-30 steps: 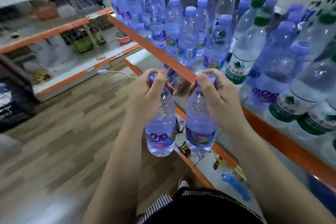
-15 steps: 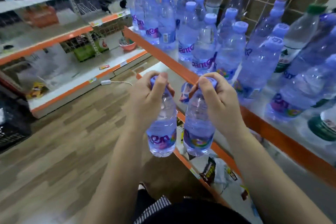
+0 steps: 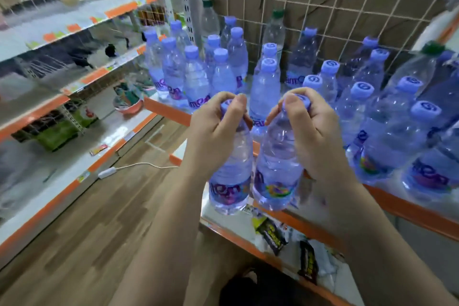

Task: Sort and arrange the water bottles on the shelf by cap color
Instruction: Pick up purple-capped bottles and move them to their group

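Note:
My left hand [image 3: 213, 129] grips the neck of a purple-capped water bottle [image 3: 229, 181]. My right hand [image 3: 310, 131] grips a second purple-capped bottle [image 3: 277, 174] the same way. Both bottles hang side by side in front of the orange edge of the shelf [image 3: 409, 208]. Several purple-capped bottles [image 3: 264, 92] stand on the shelf behind my hands. Green-capped bottles stand at the back by the grid, one [image 3: 274, 30] near the middle and another [image 3: 422, 62] at the far right.
A wire grid with cardboard [image 3: 323, 7] backs the shelf. Snack packets [image 3: 308, 261] lie on the lower shelf below. Another shelf unit [image 3: 62, 97] stands left across the wooden floor [image 3: 99, 231], where a white cable with a switch [image 3: 106, 172] lies.
The view has swung right and closer to the shelf. My hands still hold the two bottles, now raised nearer the shelf's front edge.

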Demonstrator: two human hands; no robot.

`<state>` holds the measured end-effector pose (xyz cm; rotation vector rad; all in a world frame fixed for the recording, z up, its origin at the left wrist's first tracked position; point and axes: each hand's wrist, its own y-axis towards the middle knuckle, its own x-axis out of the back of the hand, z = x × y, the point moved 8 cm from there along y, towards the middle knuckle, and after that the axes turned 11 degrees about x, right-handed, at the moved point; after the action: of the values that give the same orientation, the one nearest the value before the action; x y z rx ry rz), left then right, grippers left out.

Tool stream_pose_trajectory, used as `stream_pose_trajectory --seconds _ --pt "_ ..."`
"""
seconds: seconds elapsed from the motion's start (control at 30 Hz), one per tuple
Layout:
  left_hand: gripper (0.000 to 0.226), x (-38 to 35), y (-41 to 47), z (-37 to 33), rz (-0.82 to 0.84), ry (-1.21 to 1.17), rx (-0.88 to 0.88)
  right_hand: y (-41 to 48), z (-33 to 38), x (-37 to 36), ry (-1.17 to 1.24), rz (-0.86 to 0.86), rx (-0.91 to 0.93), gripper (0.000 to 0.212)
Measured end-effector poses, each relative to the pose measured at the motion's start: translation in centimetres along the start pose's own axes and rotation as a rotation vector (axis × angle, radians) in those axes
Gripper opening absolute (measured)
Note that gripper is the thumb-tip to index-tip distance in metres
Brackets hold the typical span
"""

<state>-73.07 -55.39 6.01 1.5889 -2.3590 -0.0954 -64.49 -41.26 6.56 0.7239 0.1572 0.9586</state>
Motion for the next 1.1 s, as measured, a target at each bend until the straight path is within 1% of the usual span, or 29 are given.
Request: stream_pose_trajectory --seconds 0.07,0.13,0.2,0.33,0.4,0.57,0.7,0.8,0.9,1.0,1.1 --pt "0.031 -0.2 2.5 -1.2 0.033 -0.045 -0.037 2.4 -0.1 0.2 0.001 -0.038 0.016 0.023" --pt "0.031 -0.5 5.2 -3.0 0.081 -0.092 -0.093 5.1 0.3 0.6 0.01 -0.073 0.051 0.022" --pt "0.031 -0.5 7.7 -4.8 0.129 -0.147 -0.125 7.6 1.1 1.3 0.05 -0.107 0.072 0.023" --pt "0.032 0.0 12.5 -9.4 0.176 -0.231 -0.207 13.2 2.8 3.0 0.156 -0.169 0.094 0.028" --pt "0.033 0.0 14.8 -11.6 0.2 -0.258 -0.236 15.9 3.5 3.8 0.177 -0.194 0.097 0.027" --pt "0.034 -0.7 20.5 -14.5 0.285 -0.294 -0.259 21.4 4.3 5.3 0.058 -0.258 0.182 0.024" --pt "0.032 -1.3 24.9 -14.6 0.325 -0.322 -0.291 24.2 2.5 6.2 -0.171 -0.299 0.202 0.021" --pt "0.029 -2.4 27.6 -14.2 0.357 -0.337 -0.343 25.2 0.2 6.1 -0.336 -0.258 0.177 0.022" --pt "0.03 -3.6 30.4 -13.3 0.375 -0.317 -0.365 25.9 -3.1 5.9 -0.486 -0.174 0.095 0.037" --pt "0.031 -5.2 32.9 -12.1 0.391 -0.299 -0.347 26.1 -6.7 5.7 -0.655 -0.019 -0.054 0.043" --pt "0.031 -7.0 34.3 -10.9 0.405 -0.227 -0.379 25.3 -10.1 6.4 -0.821 0.126 -0.243 0.039"
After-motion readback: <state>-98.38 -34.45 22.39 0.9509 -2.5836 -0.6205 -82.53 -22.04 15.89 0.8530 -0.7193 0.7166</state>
